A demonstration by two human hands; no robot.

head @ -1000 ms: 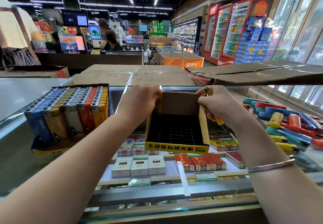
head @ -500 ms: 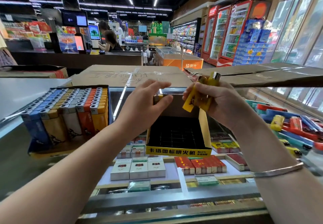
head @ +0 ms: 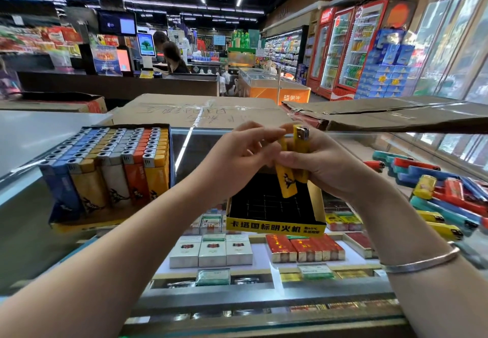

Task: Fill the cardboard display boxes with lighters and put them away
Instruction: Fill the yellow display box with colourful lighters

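At centre frame, the right hand (head: pixel 324 163) grips a few yellow plastic lighters (head: pixel 290 163), while the left hand (head: pixel 237 158) pinches the top of one, apparently drawing it free. Just below them sits the empty yellow-fronted cardboard display box (head: pixel 274 228) with its black grid. Best to lower each lighter upright into a back corner cell, filling row by row. The full box (head: pixel 111 168) stands at left.

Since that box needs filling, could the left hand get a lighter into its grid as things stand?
Probably yes: the left hand pinches a yellow lighter right above the empty box, nothing between.
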